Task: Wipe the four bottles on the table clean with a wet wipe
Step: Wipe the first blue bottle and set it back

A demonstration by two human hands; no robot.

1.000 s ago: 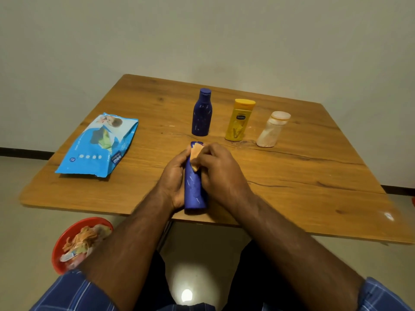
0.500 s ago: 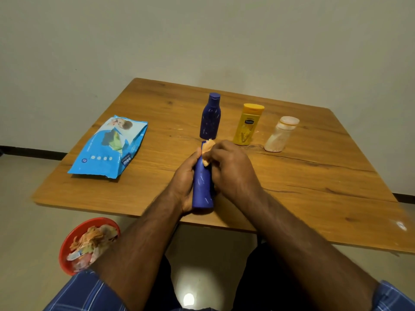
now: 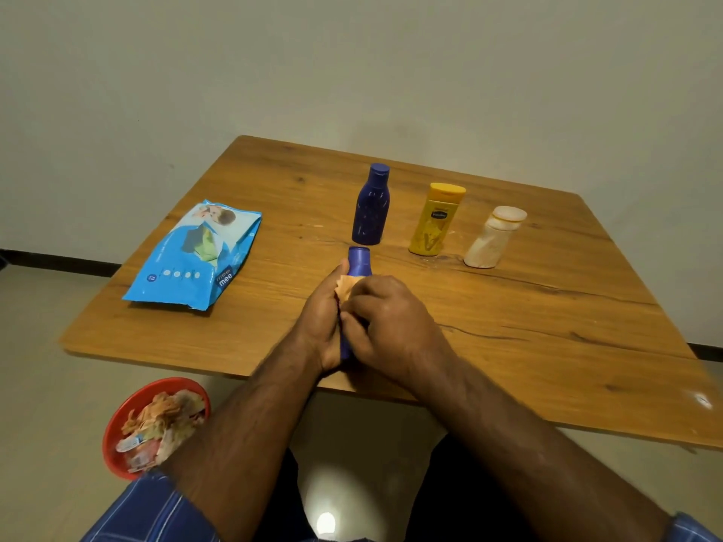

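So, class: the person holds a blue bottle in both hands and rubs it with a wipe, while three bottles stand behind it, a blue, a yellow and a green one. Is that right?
Not quite. The third standing bottle is whitish, not green, as the head view shows. The rest holds: the left hand and right hand hold the blue bottle with the wipe, behind it the other blue bottle and the yellow bottle.

Plain pale wall (image 3: 352, 64) stood behind wooden bench (image 3: 547, 346). Dark strip (image 3: 58, 262) ran along wall bottom. Floor (image 3: 47, 424) was light, with bright shiny spot (image 3: 325, 522). Red bowl (image 3: 117, 416) sat on floor.
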